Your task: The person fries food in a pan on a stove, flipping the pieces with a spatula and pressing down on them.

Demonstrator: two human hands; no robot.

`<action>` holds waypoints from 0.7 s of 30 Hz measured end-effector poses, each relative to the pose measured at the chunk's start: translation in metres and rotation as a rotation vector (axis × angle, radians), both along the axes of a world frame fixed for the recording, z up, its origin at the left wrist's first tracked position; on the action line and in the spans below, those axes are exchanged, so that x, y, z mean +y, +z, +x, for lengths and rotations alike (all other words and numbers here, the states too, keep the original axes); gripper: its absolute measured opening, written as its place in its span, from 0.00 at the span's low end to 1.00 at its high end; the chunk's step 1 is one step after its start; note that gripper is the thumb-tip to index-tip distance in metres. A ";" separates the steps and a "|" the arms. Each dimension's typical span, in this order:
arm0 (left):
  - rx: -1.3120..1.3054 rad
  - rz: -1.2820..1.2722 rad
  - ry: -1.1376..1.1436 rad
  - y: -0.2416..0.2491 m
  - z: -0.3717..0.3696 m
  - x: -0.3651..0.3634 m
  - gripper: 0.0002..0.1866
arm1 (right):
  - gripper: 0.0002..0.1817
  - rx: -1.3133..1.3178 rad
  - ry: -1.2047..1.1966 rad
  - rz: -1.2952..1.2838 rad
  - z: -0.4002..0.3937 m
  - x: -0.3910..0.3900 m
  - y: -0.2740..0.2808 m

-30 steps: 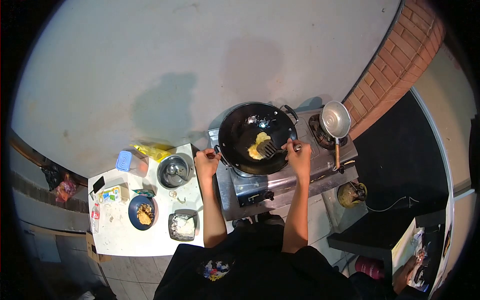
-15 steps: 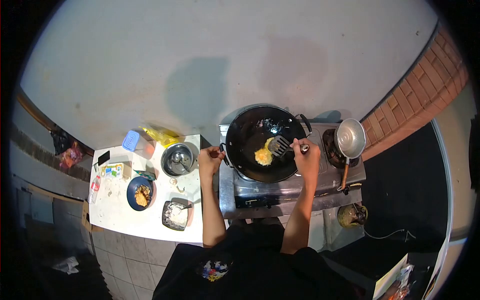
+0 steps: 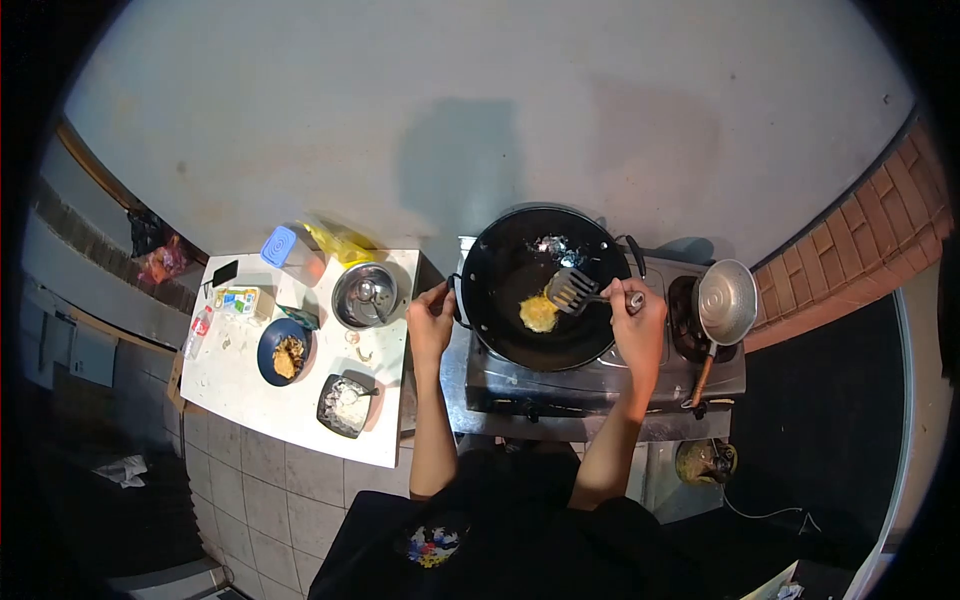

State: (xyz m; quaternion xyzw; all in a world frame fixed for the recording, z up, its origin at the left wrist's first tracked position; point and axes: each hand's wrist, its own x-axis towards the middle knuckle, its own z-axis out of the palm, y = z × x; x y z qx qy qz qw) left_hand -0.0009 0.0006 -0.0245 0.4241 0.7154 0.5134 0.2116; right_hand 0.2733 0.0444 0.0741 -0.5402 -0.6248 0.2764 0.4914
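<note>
A large black wok point(image 3: 520, 335) sits on the stove, with oil glinting at its back. My left hand point(image 3: 431, 318) is closed on the wok's left handle. In my right hand point(image 3: 640, 316) is a slotted spatula point(image 3: 574, 291), gripped by its handle over the right part of the wok. The spatula's head is beside a small yellow fried piece point(image 3: 538, 314), near the middle of the wok; whether its edge is under the piece I cannot tell.
On the white table point(image 3: 240, 390) stand a blue bowl of fried food point(image 3: 288, 357), a dark bowl of white flour point(image 3: 348, 405), a steel bowl point(image 3: 364, 295), a blue-lidded container point(image 3: 280, 246) and a phone point(image 3: 225, 272). A saucepan point(image 3: 727, 302) rests on the right burner.
The head view has shifted and tilted. The spatula's head has turned a little and now shows its slots more fully. My left hand is still at the handle.
</note>
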 end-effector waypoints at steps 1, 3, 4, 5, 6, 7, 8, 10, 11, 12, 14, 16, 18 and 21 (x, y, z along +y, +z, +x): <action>-0.020 -0.006 0.012 -0.003 0.000 0.002 0.17 | 0.11 0.041 0.023 -0.013 0.001 0.000 0.003; 0.001 0.001 0.018 -0.006 -0.002 0.003 0.16 | 0.11 0.019 0.031 -0.016 0.002 -0.002 0.009; 0.026 0.007 0.024 -0.006 -0.003 0.004 0.15 | 0.12 0.002 0.037 -0.021 0.003 -0.002 0.011; 0.006 0.011 0.026 -0.006 -0.003 0.004 0.15 | 0.12 0.000 0.036 -0.019 0.005 -0.001 0.009; 0.004 0.013 0.024 -0.005 -0.004 0.005 0.15 | 0.12 -0.005 0.044 -0.032 0.006 0.001 0.005; -0.010 0.002 0.027 -0.004 -0.004 0.005 0.14 | 0.12 -0.012 0.051 -0.044 0.008 0.003 0.002; -0.024 -0.008 0.032 -0.003 -0.004 0.005 0.14 | 0.12 -0.016 0.049 -0.041 0.010 0.005 -0.001; -0.020 -0.014 0.009 0.004 -0.003 0.003 0.16 | 0.13 -0.100 0.067 -0.024 0.012 0.008 -0.004; -0.008 -0.026 0.013 0.006 -0.002 0.003 0.16 | 0.13 -0.102 0.070 -0.022 0.013 0.008 -0.005; 0.005 -0.039 0.017 0.006 -0.003 0.002 0.16 | 0.13 -0.079 0.073 -0.040 0.013 0.008 -0.004; -0.007 -0.036 0.018 0.006 -0.002 0.001 0.15 | 0.14 -0.057 0.076 -0.060 0.013 0.008 -0.005; -0.019 -0.030 0.017 0.005 -0.002 0.002 0.15 | 0.14 -0.051 0.088 -0.047 0.013 0.010 -0.006; -0.015 -0.030 0.019 0.005 -0.003 0.002 0.15 | 0.14 -0.058 0.090 -0.053 0.012 0.012 -0.004; 0.006 -0.009 0.021 0.010 0.000 0.001 0.15 | 0.13 -0.044 0.105 -0.071 0.009 0.010 0.001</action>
